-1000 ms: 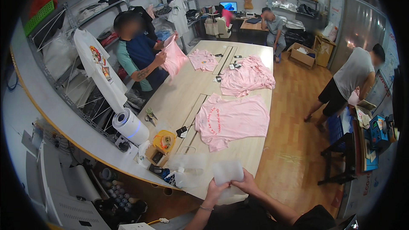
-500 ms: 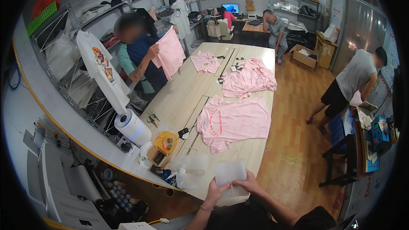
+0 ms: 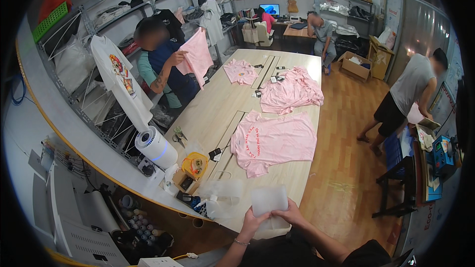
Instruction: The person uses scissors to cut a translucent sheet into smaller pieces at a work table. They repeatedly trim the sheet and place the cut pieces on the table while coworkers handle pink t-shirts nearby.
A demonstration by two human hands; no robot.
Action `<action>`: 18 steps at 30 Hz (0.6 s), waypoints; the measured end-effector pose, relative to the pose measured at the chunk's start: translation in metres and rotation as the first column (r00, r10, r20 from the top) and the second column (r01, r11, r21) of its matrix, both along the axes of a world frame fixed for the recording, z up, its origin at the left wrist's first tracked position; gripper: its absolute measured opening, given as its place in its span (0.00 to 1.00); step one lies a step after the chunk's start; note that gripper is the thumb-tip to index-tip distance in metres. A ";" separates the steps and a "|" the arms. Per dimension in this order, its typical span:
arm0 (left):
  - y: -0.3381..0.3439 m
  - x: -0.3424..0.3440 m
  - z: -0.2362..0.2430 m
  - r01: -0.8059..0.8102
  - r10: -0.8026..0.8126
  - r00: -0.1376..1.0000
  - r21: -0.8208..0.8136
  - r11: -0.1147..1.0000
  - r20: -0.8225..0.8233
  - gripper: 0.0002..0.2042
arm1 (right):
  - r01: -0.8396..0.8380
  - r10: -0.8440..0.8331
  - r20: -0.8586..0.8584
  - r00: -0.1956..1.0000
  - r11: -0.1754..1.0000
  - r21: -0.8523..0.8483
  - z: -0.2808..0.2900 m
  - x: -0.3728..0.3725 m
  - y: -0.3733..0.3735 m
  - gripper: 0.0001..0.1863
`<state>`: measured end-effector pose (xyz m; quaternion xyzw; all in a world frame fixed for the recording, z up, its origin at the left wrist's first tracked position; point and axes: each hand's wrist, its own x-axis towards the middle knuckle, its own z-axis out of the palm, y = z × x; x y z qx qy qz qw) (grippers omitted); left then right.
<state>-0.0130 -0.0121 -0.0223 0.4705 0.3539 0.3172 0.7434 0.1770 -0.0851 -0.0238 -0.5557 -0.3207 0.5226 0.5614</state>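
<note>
My left hand [image 3: 255, 221] and my right hand [image 3: 285, 212] are both closed on a translucent white sheet or stack of sheets [image 3: 268, 198], above the table's near end. Its lower part is partly hidden by my fingers. Left of my hands lies clear plastic wrapping [image 3: 217, 195], beside a yellow container [image 3: 195, 164] and a small cardboard box [image 3: 182, 182]. A pink T-shirt with red lettering [image 3: 279, 143] lies spread on the table [image 3: 208, 118] beyond the sheets, with more pink shirts [image 3: 292, 89] farther back.
A co-worker [image 3: 163, 59] holds up a pink garment [image 3: 195, 57] at the left. Another person [image 3: 410, 89] bends at a machine bench [image 3: 428, 158] on the right; two sit at the back. A white cylindrical appliance [image 3: 156, 148] and scissors [image 3: 179, 136] are along the table's left side.
The co-worker at the left has shifted the pink garment, now hanging from a raised hand. The person at the right has turned and bent slightly more toward the bench. My hands barely move.
</note>
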 end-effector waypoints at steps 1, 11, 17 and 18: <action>0.000 0.000 -0.001 -0.009 0.009 1.000 0.007 1.000 -0.001 0.19 | -0.010 0.010 0.001 1.000 1.000 0.002 0.000 0.000 0.000 0.34; -0.001 0.002 -0.010 -0.021 0.026 0.998 0.083 0.996 -0.062 0.21 | -0.013 0.014 -0.033 0.999 1.000 0.014 -0.009 0.000 0.001 0.33; -0.005 0.004 0.022 0.036 -0.028 0.992 -0.060 0.998 0.126 0.27 | -0.011 0.018 0.125 0.992 0.998 -0.057 -0.020 0.014 0.003 0.33; -0.004 0.004 0.013 0.052 -0.039 0.992 -0.105 0.993 0.124 0.28 | -0.029 0.038 0.156 0.987 0.998 -0.059 -0.022 0.015 0.004 0.34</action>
